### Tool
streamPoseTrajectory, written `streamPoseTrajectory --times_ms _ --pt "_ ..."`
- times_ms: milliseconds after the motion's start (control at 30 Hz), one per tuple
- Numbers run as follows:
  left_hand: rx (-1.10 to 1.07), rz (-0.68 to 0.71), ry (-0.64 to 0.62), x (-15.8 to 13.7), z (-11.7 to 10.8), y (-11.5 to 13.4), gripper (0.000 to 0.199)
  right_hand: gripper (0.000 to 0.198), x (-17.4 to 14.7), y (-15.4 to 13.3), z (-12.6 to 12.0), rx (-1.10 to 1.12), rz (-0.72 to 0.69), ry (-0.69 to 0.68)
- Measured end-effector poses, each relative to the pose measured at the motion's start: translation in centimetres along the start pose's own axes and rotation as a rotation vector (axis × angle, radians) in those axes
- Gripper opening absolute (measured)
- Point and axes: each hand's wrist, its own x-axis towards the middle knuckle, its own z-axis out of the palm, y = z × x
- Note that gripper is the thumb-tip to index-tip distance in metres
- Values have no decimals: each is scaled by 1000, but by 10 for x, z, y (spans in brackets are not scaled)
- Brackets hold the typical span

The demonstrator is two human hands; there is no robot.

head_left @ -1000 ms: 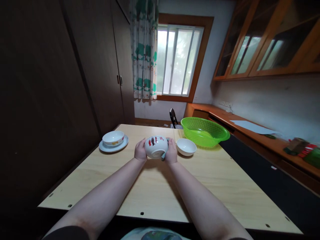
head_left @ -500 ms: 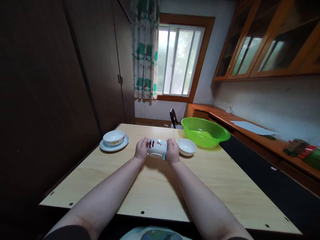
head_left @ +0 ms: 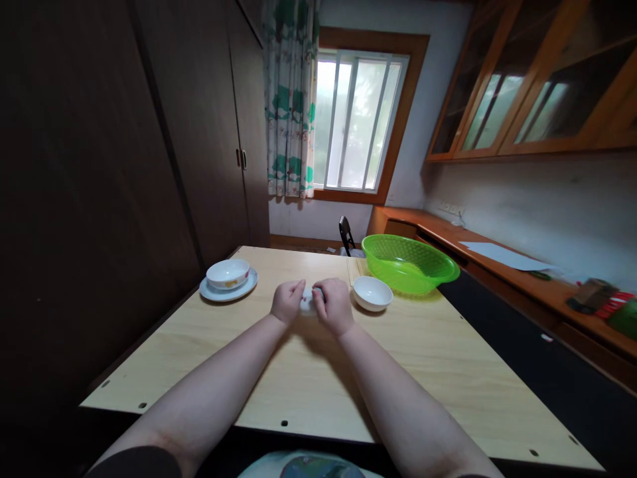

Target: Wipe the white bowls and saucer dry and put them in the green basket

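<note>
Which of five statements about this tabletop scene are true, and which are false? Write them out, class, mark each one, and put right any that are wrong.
1. The left hand and the right hand are both on the held bowl. True.
2. The yellow-marked bowl sits on a plate. True.
3. The large basin is red. False: the basin is green.
4. The plain white bowl is upside down. False: the plain white bowl stands with its opening upward.
5. A chair stands beyond the far edge of the table. True.
</note>
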Motion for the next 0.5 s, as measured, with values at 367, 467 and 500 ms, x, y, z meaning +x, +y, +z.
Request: streamPoseTrajectory --times_ms 367,467,500 --pt "-290 -248 266 4 8 -1 39 42 1 19 11 242 106 116" --pt "-337 -289 302 6 9 -1 37 44 -1 29 20 388 270 195" --pt "-312 -289 299 6 9 -1 37 44 -2 31 22 405 300 207"
